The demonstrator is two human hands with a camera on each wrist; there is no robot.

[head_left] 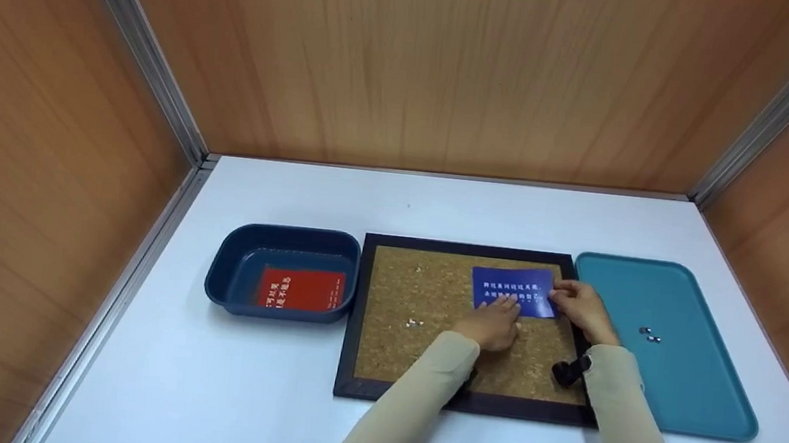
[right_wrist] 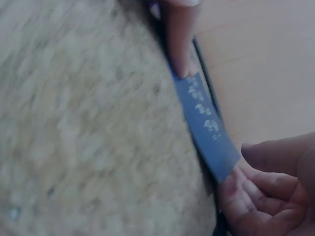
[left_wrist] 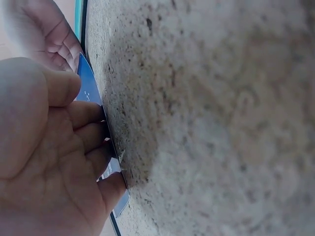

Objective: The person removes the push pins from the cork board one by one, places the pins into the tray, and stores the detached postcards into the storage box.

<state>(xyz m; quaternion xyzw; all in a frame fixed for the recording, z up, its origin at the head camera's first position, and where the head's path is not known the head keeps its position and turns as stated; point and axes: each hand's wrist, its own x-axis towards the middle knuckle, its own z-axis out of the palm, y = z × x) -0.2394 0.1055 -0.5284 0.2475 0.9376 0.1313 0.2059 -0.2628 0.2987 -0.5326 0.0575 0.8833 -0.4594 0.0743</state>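
Note:
A blue card (head_left: 514,291) with white lettering lies on the upper right of a dark-framed corkboard (head_left: 382,350). My left hand (head_left: 489,325) rests its fingers on the card's lower part. At the card's right end, my right hand (head_left: 583,312) has the edge between thumb and fingertips. In the left wrist view, the left hand (left_wrist: 59,142) reaches over the card (left_wrist: 88,88), its fingertips partly hidden. Seen from the right wrist, the right hand (right_wrist: 270,187) is at one end of the card (right_wrist: 204,118), with a left finger (right_wrist: 181,44) near the other.
Left of the board stands a navy basin (head_left: 215,284) with red cards (head_left: 315,290) inside. A teal tray (head_left: 689,394) on the right holds several small shiny pieces (head_left: 650,336). Similar shiny bits (head_left: 414,322) lie on the cork. Wood-grain panels (head_left: 452,75) enclose the white table (head_left: 262,397).

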